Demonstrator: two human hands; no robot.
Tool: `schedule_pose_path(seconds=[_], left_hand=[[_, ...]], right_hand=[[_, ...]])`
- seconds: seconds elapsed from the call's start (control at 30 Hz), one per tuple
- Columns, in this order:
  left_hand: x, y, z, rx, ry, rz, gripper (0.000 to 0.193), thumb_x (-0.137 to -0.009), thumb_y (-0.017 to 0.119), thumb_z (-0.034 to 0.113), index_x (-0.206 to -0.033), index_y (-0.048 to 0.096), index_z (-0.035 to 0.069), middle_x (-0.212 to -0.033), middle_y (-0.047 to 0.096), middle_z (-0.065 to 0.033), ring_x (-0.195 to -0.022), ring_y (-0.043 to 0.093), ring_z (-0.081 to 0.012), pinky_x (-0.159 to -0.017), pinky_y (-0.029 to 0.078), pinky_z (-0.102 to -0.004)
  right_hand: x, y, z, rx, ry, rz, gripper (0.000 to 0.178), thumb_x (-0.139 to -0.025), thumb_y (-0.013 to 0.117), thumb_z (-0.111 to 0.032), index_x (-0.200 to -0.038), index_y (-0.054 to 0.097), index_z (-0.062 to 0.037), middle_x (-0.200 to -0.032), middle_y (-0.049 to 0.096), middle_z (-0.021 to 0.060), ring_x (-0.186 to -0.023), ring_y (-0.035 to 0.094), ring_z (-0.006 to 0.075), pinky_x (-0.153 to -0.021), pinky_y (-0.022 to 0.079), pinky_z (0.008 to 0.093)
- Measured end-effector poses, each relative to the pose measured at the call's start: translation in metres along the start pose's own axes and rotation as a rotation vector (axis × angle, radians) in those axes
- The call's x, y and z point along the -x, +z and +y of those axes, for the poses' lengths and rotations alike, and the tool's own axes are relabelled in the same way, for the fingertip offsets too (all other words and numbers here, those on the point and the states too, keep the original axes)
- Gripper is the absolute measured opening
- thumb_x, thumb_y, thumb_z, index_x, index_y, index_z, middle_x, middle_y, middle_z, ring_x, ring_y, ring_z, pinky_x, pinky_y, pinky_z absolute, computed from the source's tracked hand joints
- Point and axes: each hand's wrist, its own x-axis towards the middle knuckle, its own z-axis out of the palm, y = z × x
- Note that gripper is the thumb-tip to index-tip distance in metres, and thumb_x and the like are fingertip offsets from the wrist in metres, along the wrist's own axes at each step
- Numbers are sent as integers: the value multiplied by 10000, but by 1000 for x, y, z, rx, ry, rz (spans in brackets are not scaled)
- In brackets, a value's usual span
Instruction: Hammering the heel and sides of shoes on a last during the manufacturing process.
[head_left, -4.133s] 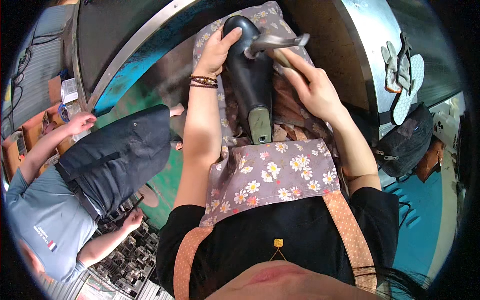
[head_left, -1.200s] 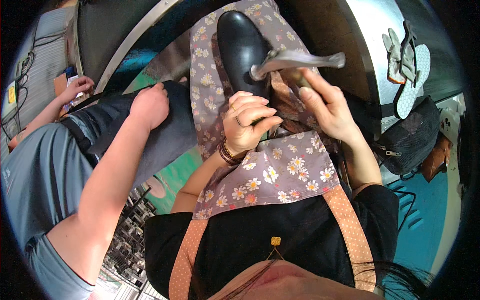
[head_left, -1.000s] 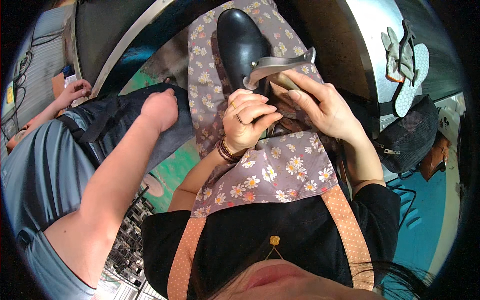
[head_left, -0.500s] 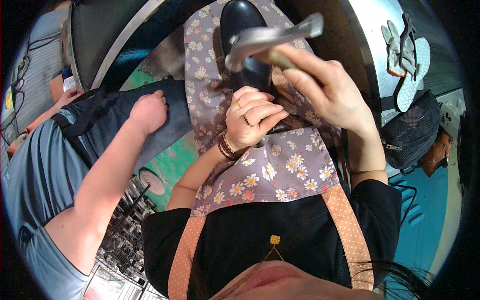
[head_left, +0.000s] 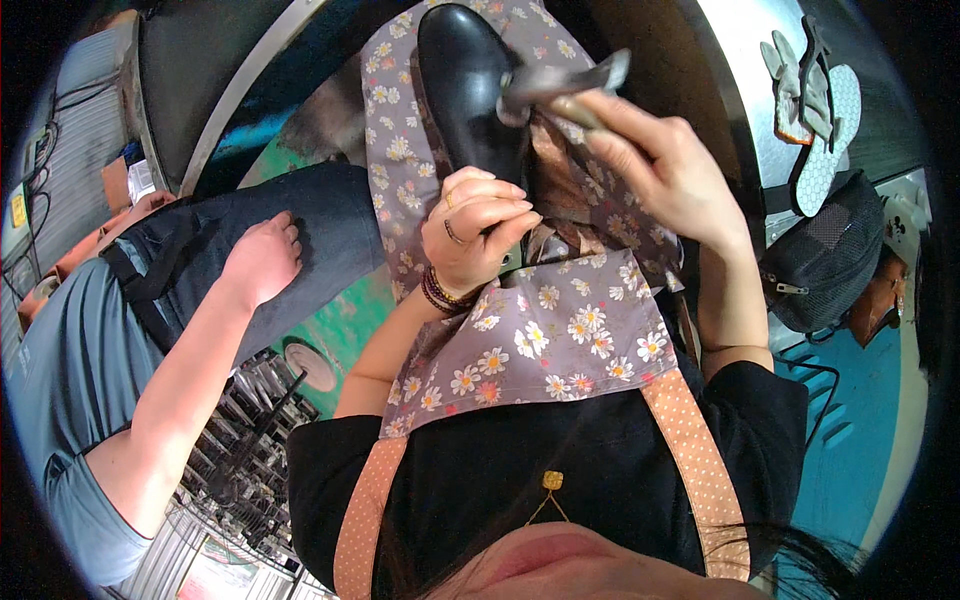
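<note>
Black shoe point(head_left: 462, 75) lies on the flowered apron point(head_left: 395, 150) at upper centre of the frame, its long axis near vertical, toe at the top edge and leaning slightly left. Left hand point(head_left: 472, 225), the nearer one, has its fingers curled together over the shoe's lower end; whether they grip it I cannot tell. Right hand point(head_left: 668, 175), right of the shoe, is clamped on the hammer point(head_left: 560, 85), whose blurred head reaches leftward across the shoe's right edge, contact unclear.
</note>
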Motion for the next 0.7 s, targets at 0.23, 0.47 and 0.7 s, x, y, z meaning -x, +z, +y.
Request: schedule_pose_path(seconds=[0.23,0.47,0.7], left_hand=[[7,-7,-10,98,-58,76,200,-706,773,-2,-845,635,42,-849,677,-95,-755,637,-239,-751,498,-369],[6,-10,2,130,89,-133,231,-692,806,37,-863,654,59,-775,670,-52,-702,630,-193,-794,522,-393],[-3,-5,13,79,94,-151,235,-686,814,40,-866,666,72,-678,627,-1,-588,586,-155,-759,526,-368]], right_hand=[[9,27,11,-273,2,13,373,-965,530,-192,-1304,536,-35,-1177,647,170,-1103,624,238,-926,468,329],[18,25,26,-455,35,-27,392,-984,514,-195,-1326,511,-4,-1157,652,92,-1049,582,133,-929,453,296],[-4,1,7,-363,-5,-25,356,-955,524,-177,-1277,558,-29,-1145,664,151,-1061,645,250,-895,486,331]])
